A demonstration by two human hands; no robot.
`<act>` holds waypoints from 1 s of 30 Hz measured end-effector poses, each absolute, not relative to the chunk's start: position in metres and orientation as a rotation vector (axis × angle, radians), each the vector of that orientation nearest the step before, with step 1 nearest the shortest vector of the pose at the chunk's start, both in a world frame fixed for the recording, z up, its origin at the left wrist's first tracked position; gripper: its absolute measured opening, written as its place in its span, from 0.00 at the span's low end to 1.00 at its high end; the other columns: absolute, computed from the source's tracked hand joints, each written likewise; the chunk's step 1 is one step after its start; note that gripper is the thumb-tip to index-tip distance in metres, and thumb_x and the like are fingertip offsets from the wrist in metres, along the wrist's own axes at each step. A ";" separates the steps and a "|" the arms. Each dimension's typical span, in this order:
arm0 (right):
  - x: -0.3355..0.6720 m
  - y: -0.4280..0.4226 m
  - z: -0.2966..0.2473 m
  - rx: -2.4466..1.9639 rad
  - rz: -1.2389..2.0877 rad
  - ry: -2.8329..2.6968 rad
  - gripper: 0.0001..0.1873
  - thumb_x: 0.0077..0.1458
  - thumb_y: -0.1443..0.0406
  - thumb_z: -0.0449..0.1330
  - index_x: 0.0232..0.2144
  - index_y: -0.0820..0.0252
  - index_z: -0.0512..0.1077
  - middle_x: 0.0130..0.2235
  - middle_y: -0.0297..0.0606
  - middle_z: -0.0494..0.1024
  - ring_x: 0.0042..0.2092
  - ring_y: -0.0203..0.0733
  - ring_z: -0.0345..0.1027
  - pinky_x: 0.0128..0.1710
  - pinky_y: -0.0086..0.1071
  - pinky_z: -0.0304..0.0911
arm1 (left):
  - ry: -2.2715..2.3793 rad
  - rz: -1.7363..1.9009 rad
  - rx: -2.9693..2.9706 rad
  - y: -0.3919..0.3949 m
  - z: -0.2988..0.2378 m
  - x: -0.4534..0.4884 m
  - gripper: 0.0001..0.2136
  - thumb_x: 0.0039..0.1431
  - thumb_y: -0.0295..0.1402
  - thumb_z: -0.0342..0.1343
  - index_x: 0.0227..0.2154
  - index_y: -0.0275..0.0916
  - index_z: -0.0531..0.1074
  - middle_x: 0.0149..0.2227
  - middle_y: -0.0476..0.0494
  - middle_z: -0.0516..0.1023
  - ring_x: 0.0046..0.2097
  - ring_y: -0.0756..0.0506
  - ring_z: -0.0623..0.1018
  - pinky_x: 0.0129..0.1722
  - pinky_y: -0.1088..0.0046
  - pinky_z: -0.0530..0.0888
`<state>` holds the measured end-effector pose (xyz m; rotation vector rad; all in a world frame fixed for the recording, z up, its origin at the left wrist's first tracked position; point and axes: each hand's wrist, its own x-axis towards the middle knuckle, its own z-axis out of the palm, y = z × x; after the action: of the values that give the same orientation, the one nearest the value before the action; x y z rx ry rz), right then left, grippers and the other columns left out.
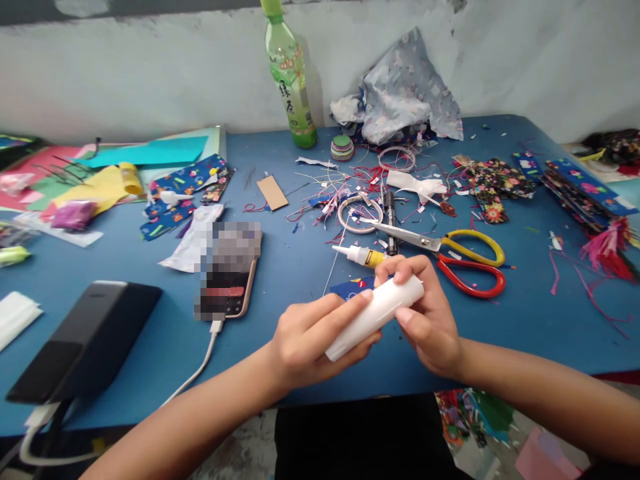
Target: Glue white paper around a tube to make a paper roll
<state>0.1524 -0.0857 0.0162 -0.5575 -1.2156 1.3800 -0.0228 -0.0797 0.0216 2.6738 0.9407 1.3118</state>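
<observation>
Pale grey wall (200,80) at the back, blue tabletop (300,273) spread from it to just under the grip. Holds a smooth, glossy white cylindrical roll (379,312) aslant between both hands, above the near edge of the tabletop. Has the left hand (310,337) wrapped about its left end, some fingers laid along the top, others curled beneath; has the right hand (433,327) pinched about its right end, thumb on the near side. Cannot tell its material from this view.

Just beyond the grip, a dark blue patterned fabric scrap (350,288) and a small white plastic bottle with a yellow label and pointed nozzle (359,255). Past these, long metal scissors with one yellow and one red handle loop (427,243), blades across a black marker pen (391,227), tips by a thin beige ring (342,217) among loose threads. Far beyond, near the wall, a green plastic tea bottle (291,87). Left of the grip, a phone (247,273) on a white cable (201,363), then a black slab-shaped power bank (95,340). Well right, dark floral fabric pieces (495,180) and a pink-and-red thread tassel (611,248).
</observation>
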 end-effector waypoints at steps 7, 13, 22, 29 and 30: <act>0.153 -0.085 0.017 -0.606 1.414 -1.173 0.09 0.58 0.64 0.58 0.40 0.50 0.62 0.41 0.32 0.64 0.29 0.31 0.64 0.24 0.27 0.68 | 0.941 1.318 2.690 -0.079 0.021 -0.023 0.14 0.63 0.35 0.55 0.49 0.33 0.69 0.25 0.49 0.75 0.22 0.52 0.73 0.20 0.79 0.68; 0.165 -0.080 0.025 -0.558 1.543 -1.250 0.10 0.59 0.67 0.57 0.42 0.50 0.63 0.44 0.32 0.63 0.34 0.31 0.69 0.29 0.26 0.70 | 0.917 1.295 2.407 -0.073 0.021 -0.023 0.14 0.61 0.33 0.57 0.50 0.37 0.70 0.32 0.45 0.76 0.28 0.52 0.75 0.26 0.80 0.72; 0.170 -0.075 0.027 -0.669 1.472 -1.344 0.16 0.60 0.69 0.54 0.49 0.50 0.63 0.49 0.34 0.63 0.33 0.29 0.67 0.29 0.24 0.70 | 0.913 1.312 2.432 -0.070 0.017 -0.024 0.18 0.57 0.31 0.61 0.51 0.36 0.69 0.31 0.46 0.74 0.27 0.52 0.72 0.25 0.79 0.70; 0.170 -0.077 0.024 -0.611 1.503 -1.390 0.09 0.61 0.66 0.52 0.44 0.50 0.63 0.45 0.34 0.60 0.29 0.29 0.63 0.21 0.25 0.65 | 0.876 1.288 2.440 -0.071 0.017 -0.027 0.18 0.58 0.33 0.60 0.51 0.35 0.70 0.30 0.45 0.74 0.25 0.52 0.71 0.23 0.79 0.69; 0.170 -0.077 0.024 -0.618 1.492 -1.396 0.08 0.61 0.66 0.52 0.43 0.50 0.63 0.44 0.34 0.60 0.28 0.30 0.62 0.21 0.25 0.64 | 0.876 1.280 2.447 -0.072 0.016 -0.027 0.18 0.59 0.33 0.60 0.52 0.35 0.70 0.30 0.45 0.74 0.25 0.52 0.71 0.23 0.80 0.69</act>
<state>0.1699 -0.0773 0.0239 -0.6182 -1.3958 1.4923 -0.0271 -0.0716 0.0165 2.4473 0.8757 1.2795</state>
